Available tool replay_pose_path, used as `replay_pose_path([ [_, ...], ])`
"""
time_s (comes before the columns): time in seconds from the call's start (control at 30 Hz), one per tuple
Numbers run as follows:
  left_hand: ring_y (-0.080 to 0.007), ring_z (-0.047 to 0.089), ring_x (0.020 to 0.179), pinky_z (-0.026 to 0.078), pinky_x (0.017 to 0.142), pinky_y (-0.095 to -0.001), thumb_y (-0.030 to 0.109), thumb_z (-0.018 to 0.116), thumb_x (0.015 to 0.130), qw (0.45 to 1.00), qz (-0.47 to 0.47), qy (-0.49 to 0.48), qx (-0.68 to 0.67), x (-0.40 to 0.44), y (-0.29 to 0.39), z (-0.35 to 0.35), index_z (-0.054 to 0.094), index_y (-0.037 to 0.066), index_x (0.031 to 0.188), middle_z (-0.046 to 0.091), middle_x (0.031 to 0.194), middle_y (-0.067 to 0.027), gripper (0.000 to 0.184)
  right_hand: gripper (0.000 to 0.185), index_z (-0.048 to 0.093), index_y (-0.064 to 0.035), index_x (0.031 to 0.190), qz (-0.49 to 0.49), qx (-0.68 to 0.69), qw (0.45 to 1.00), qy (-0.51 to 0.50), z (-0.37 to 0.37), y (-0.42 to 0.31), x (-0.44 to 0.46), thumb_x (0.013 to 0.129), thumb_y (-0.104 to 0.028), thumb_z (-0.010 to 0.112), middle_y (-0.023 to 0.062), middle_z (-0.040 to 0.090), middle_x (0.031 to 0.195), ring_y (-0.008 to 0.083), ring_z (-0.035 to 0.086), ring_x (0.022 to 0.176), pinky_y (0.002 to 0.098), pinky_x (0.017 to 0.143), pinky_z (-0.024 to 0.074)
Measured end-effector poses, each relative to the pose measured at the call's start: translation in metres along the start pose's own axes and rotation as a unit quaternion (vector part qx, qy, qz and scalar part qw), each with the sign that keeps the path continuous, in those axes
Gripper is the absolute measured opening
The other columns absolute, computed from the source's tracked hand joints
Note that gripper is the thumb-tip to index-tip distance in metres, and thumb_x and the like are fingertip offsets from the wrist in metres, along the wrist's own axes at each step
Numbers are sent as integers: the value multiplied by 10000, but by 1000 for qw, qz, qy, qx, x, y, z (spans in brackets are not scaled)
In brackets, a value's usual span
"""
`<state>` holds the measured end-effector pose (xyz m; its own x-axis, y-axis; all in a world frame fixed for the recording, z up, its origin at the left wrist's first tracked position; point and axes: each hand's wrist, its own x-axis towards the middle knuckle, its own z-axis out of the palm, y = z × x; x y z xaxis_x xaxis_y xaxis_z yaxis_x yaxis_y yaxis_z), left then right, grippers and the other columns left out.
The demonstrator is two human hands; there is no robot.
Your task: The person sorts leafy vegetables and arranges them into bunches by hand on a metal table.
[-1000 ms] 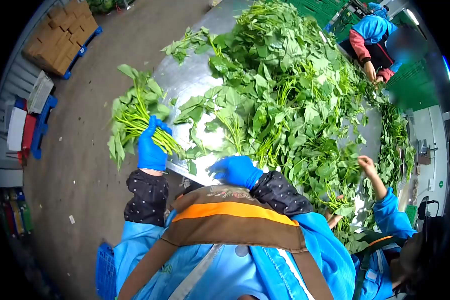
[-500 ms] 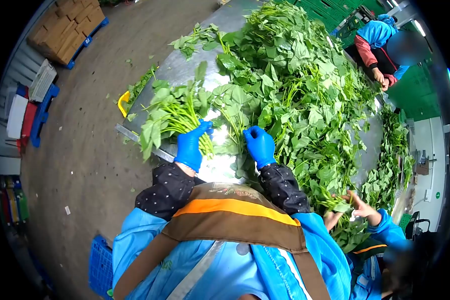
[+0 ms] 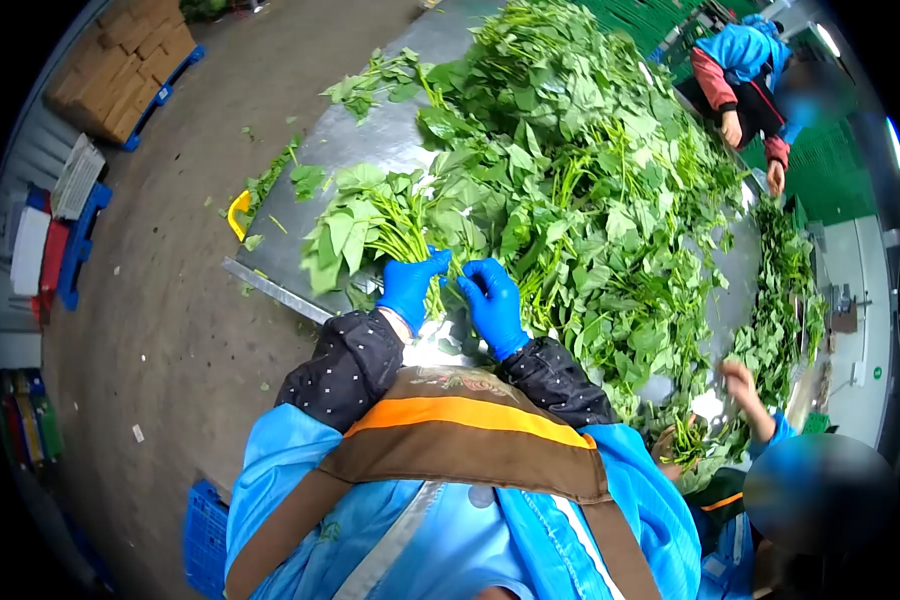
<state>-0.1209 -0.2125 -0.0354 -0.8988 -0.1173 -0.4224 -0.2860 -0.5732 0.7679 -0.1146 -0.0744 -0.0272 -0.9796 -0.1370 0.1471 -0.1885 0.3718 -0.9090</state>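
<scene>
gripping leafy bunch (image 3: 388,232) in left hand (image 3: 410,285), right hand (image 3: 494,305) just beside, grip unclear

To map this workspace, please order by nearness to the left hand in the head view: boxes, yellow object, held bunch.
1. Held bunch: in the left hand.
2. Yellow object: off to the left.
3. Boxes: upper left.

A big heap of green leafy stems (image 3: 580,190) covers the middle and right of the silver metal bench (image 3: 355,145). Left of the heap, at the near end, a small bunch of green leafy stems (image 3: 375,228) sits in the blue-gloved left hand (image 3: 410,285), with the blue-gloved right hand (image 3: 492,305) just to its right. Far left, brown cardboard boxes (image 3: 130,70) stand on a blue pallet (image 3: 162,97).
</scene>
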Motion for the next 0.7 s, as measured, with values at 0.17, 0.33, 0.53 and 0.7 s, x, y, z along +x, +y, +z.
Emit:
replay_pose_path([
  [0.17, -129, 592, 717, 477, 617, -253, 133, 553, 848, 989, -119, -82, -31, -5, 12, -7, 586, 9, 993, 607, 838, -44, 193, 128, 556, -21, 876, 16, 107, 993, -46, -2, 15, -1, 782, -77, 622, 78, 542, 764, 182, 534, 693, 279, 641, 434],
  [0.33, -165, 588, 805, 488, 707, -282, 85, 538, 840, 979, -124, -148, -58, 3, 4, -18, 550, -4, 1034, 594, 916, -72, 214, 173, 569, -19, 952, 191, 336, 917, -95, -15, -13, 1, 805, -100, 610, 22, 574, 846, 98, 521, 758, 229, 700, 428],
  [0.53, -156, 580, 873, 465, 776, -275, 49, 529, 830, 975, -131, -177, -9, -2, 9, -12, 589, -35, 1000, 606, 947, -91, 199, 140, 603, -25, 915, 223, 330, 901, -171, -17, -12, 1, 797, -100, 605, 19, 582, 834, 93, 517, 748, 223, 704, 418],
  [0.7, -142, 566, 763, 468, 688, -272, 15, 555, 821, 985, -77, -64, -143, 29, 27, -30, 503, 34, 1097, 585, 908, -73, 281, 100, 553, -42, 874, 106, 443, 887, -80, -47, -23, -4, 793, -96, 572, 9, 478, 758, 94, 452, 684, 230, 666, 400],
])
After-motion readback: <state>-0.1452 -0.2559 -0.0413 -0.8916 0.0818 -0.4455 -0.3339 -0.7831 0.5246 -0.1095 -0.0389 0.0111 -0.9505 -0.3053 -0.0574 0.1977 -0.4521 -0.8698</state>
